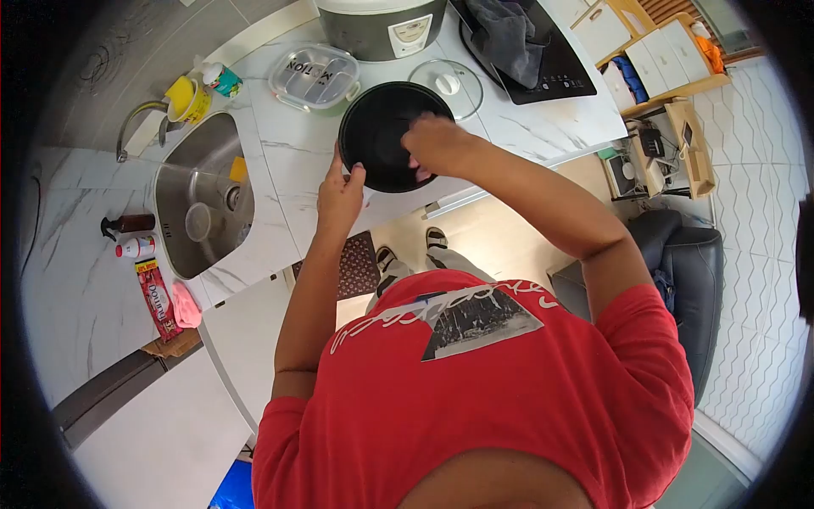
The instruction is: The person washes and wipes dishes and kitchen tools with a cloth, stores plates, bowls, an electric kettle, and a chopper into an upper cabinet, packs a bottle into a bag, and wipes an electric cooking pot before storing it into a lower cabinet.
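A round black pot (381, 127) rests at the counter's front edge, its dark inside facing me. My left hand (341, 188) grips its near left rim, thumb over the edge and fingers along the outer wall. At the pot's right side, my right hand (437, 146) reaches over the rim with its fingers curled together. Whatever those fingers hold, if anything, is hidden. Just behind the pot lie a glass lid (466, 92) with a white knob and a clear lidded food container (314, 76).
A rice cooker (381, 30) stands at the back, beside a black cooktop (555, 68) with a dark cloth (507, 42) on it. On the left is a steel sink (178, 182) holding a clear plastic tub (198, 222). A red packet (156, 299) and pink cloth (185, 307) lie nearby.
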A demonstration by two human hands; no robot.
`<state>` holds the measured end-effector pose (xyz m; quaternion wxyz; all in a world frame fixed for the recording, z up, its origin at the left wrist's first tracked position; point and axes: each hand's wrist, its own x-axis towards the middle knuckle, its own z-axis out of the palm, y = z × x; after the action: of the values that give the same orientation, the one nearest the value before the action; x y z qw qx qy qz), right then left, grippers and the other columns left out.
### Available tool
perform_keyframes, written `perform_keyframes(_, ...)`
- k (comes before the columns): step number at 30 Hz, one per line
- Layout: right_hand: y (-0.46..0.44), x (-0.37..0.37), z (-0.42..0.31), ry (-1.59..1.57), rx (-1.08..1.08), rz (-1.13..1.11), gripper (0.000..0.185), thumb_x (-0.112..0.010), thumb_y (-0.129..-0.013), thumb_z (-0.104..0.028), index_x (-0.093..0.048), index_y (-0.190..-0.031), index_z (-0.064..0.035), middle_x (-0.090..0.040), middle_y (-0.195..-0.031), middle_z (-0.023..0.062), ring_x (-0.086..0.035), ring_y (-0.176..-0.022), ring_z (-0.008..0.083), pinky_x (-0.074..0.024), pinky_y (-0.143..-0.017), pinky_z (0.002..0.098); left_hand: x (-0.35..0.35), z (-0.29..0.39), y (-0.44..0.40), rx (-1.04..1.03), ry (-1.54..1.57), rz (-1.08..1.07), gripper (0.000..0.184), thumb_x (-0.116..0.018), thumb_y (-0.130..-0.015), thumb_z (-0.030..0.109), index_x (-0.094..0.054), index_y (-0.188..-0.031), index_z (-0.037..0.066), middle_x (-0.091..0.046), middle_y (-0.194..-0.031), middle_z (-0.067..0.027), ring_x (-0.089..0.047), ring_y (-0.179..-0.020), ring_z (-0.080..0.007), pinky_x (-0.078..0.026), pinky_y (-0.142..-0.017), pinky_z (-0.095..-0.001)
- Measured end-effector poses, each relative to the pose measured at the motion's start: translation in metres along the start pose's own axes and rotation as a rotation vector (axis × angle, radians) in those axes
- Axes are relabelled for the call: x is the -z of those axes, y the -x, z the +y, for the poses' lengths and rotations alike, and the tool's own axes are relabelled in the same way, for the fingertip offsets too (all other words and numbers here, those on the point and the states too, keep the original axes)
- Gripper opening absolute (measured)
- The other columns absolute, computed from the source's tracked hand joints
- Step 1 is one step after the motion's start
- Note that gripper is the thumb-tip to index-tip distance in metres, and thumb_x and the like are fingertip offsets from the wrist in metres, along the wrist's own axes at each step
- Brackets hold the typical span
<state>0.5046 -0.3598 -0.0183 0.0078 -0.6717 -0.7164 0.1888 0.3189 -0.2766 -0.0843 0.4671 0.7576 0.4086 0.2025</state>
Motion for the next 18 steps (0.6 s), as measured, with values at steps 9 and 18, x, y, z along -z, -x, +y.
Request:
perform_keyframes(9, -0.031, 0.021, 0.015, 0.1, 0.373, 0.62, 0.004, -0.058, -0.069, -0.012, -0.056, -0.07, -0.0081, -0.049, -0.084, 0.0084, -0.051, -0.09, 0.0261, -0.0439, -0.072, 0.0342, 0.006, 0.051, -0.006, -0.012, 0.041, -0.139, 0.035, -0.054, -0.087, 0.021, -0.053, -0.12, 0.01, -0.054, -0.065, -0.0012, -0.05, -0.058, -0.0092, -0.041, -0.053, -0.0257)
perform_keyframes(18, 0.01, 0.031, 0.016, 0.474, -0.144, 0.692, 0.012, -0.059, -0.074, -0.015, -0.067, -0.076, -0.0062, -0.059, -0.081, 0.0098, -0.058, -0.083, 0.025, -0.043, -0.075, 0.0423, 0.038, 0.086, -0.011, 0.063, -0.25, -0.118, 0.059, -0.054, -0.082, 0.03, -0.037, -0.138, 0.022, -0.064, -0.07, -0.0108, -0.064, -0.067, -0.023, -0.048, -0.067, -0.0344)
